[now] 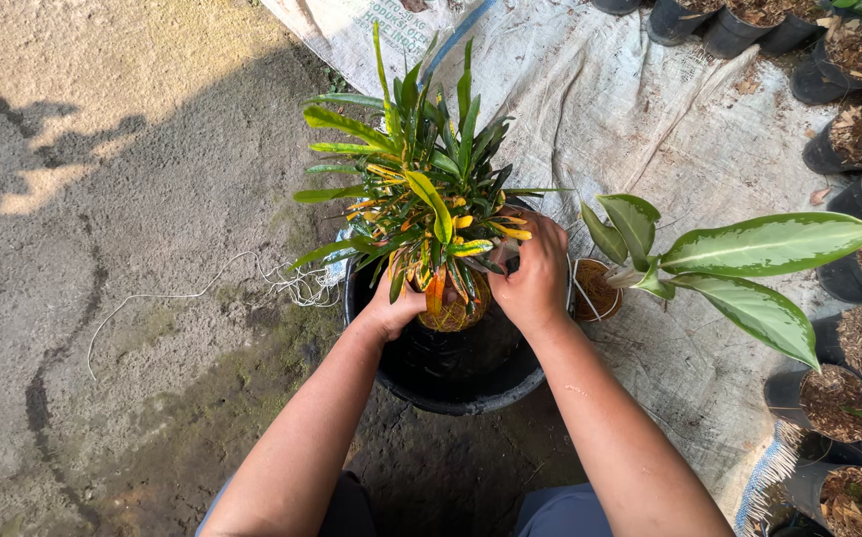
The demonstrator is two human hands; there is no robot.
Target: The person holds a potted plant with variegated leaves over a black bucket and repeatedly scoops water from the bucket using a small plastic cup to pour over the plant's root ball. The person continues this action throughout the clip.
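It is a bright sunny day. Sun lights the top left of the concrete ground (103,60), and a big soft shadow covers most of it. The croton plant (421,199) looks sharp and clear. The white sack cloth (630,109) shines pale. The far corners bend a little.

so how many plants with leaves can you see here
2, maybe more hidden: the croton held by the left hand and right hand over the black bucket, and the white-green leafed plant lying on the sack cloth.
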